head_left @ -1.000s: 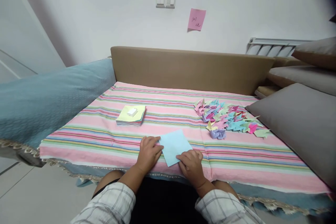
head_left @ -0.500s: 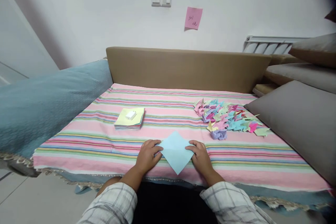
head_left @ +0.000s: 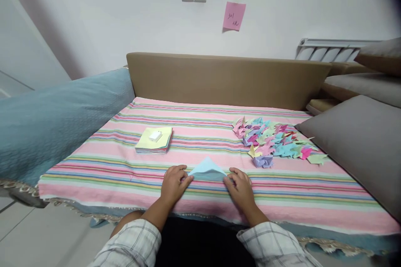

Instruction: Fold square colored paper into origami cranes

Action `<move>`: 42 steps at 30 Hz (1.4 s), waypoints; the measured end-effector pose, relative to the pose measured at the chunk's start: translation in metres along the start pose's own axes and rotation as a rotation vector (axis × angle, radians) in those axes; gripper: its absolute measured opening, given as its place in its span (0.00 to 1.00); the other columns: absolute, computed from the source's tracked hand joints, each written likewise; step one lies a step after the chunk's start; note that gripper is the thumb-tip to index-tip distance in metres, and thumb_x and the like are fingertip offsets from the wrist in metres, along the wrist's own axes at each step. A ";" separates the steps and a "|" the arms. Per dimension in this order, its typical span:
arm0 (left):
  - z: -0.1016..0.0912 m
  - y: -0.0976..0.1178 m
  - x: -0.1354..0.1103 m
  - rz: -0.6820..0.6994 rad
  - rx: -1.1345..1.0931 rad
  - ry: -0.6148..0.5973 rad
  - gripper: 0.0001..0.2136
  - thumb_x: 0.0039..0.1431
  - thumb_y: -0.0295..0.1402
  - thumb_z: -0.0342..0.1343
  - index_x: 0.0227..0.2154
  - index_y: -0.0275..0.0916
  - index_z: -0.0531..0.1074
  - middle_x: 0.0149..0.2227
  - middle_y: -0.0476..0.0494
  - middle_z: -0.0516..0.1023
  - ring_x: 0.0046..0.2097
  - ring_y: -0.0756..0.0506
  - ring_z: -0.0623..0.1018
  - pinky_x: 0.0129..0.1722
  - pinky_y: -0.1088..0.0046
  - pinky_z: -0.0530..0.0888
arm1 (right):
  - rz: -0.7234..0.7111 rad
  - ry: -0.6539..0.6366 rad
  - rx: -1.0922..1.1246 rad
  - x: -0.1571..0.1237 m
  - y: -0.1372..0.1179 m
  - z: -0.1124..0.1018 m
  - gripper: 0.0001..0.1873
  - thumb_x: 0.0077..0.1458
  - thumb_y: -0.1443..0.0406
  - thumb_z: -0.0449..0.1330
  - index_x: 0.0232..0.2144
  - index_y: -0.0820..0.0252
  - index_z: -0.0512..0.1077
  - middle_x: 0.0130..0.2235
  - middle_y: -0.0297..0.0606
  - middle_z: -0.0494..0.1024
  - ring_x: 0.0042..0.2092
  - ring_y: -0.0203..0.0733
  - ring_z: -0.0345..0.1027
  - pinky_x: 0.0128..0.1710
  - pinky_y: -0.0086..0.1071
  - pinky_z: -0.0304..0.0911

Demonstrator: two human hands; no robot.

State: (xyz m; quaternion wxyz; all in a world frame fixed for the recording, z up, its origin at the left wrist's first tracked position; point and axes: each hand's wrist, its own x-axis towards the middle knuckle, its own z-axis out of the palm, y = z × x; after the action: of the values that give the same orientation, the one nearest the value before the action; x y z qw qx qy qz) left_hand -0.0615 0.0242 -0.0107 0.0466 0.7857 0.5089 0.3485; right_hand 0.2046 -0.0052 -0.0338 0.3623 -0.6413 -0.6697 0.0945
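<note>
A light blue square of origami paper (head_left: 208,170) is bent up along its middle, its near half raised over the far half into a triangle shape. My left hand (head_left: 176,183) pinches its left corner between thumb and fingers. At the right corner, my right hand (head_left: 239,187) grips the paper the same way. Beyond my right hand lies a loose heap of folded paper cranes (head_left: 275,142) in several colours. On the left sits a stack of square paper (head_left: 145,144), yellow on top, with a small white block (head_left: 155,136) resting on it.
A striped pink cloth (head_left: 103,167) covers the seat. A brown backrest (head_left: 219,79) stands behind it, a blue covered armrest (head_left: 69,112) at the left, and grey cushions (head_left: 360,142) at the right. A pink note (head_left: 234,16) is stuck on the wall.
The blue paper, flat as a diamond before, now has its near corner lifted and folded away from me. Both hands stay at its side corners. The view has shifted slightly.
</note>
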 end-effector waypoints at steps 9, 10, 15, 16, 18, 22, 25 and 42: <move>0.002 0.007 0.004 -0.072 0.051 0.003 0.12 0.55 0.37 0.55 0.19 0.40 0.64 0.38 0.45 0.77 0.44 0.42 0.72 0.43 0.61 0.67 | 0.041 0.142 -0.121 0.002 -0.003 0.010 0.13 0.53 0.56 0.55 0.21 0.56 0.66 0.44 0.39 0.72 0.46 0.48 0.62 0.45 0.43 0.55; 0.001 0.008 0.004 -0.070 0.055 0.005 0.11 0.54 0.36 0.55 0.20 0.40 0.64 0.39 0.45 0.77 0.44 0.42 0.72 0.44 0.61 0.67 | 0.038 0.147 -0.133 0.002 -0.003 0.011 0.13 0.53 0.56 0.55 0.21 0.56 0.65 0.44 0.39 0.72 0.45 0.48 0.62 0.45 0.42 0.55; 0.002 0.007 0.002 -0.073 0.068 0.026 0.02 0.54 0.31 0.54 0.31 0.41 0.69 0.39 0.45 0.76 0.41 0.42 0.72 0.42 0.62 0.68 | 0.048 0.130 -0.159 0.002 -0.003 0.012 0.12 0.53 0.57 0.55 0.23 0.56 0.64 0.45 0.39 0.72 0.46 0.49 0.62 0.45 0.43 0.54; 0.002 0.007 0.001 -0.062 0.071 0.028 0.05 0.55 0.30 0.53 0.34 0.41 0.70 0.39 0.45 0.76 0.41 0.42 0.72 0.43 0.62 0.68 | 0.056 0.126 -0.161 0.002 -0.004 0.012 0.11 0.53 0.57 0.55 0.24 0.56 0.65 0.45 0.39 0.72 0.47 0.49 0.62 0.45 0.43 0.54; 0.003 0.005 0.000 -0.010 0.085 0.026 0.08 0.56 0.28 0.51 0.38 0.43 0.71 0.42 0.45 0.76 0.44 0.42 0.72 0.45 0.61 0.67 | 0.062 0.132 -0.158 0.002 -0.005 0.011 0.07 0.53 0.59 0.54 0.29 0.56 0.67 0.44 0.38 0.73 0.46 0.48 0.62 0.45 0.42 0.54; 0.005 0.001 -0.003 0.139 0.135 -0.011 0.14 0.57 0.24 0.49 0.40 0.48 0.74 0.50 0.47 0.72 0.50 0.41 0.69 0.48 0.58 0.65 | 0.035 0.169 -0.156 0.001 -0.007 0.011 0.10 0.54 0.64 0.51 0.39 0.56 0.68 0.43 0.39 0.73 0.45 0.47 0.63 0.44 0.40 0.53; 0.003 0.002 -0.004 0.209 0.144 -0.078 0.14 0.56 0.24 0.50 0.39 0.49 0.75 0.51 0.48 0.72 0.49 0.41 0.69 0.48 0.56 0.65 | 0.001 0.188 -0.157 0.000 -0.006 0.013 0.11 0.54 0.66 0.49 0.38 0.55 0.70 0.43 0.38 0.73 0.45 0.46 0.63 0.45 0.39 0.53; -0.005 0.012 -0.005 0.357 0.114 -0.199 0.17 0.55 0.40 0.54 0.48 0.50 0.70 0.52 0.48 0.72 0.51 0.40 0.68 0.50 0.56 0.62 | -0.451 0.093 -0.247 -0.021 -0.053 0.032 0.15 0.56 0.62 0.55 0.47 0.48 0.68 0.53 0.37 0.71 0.51 0.49 0.62 0.55 0.50 0.39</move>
State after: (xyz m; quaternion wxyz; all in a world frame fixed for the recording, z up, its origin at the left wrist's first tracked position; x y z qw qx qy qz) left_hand -0.0567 0.0129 -0.0048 -0.0104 0.8953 0.3734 0.2425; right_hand 0.1414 -0.0217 -0.0332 0.3234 -0.5189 -0.7849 -0.1009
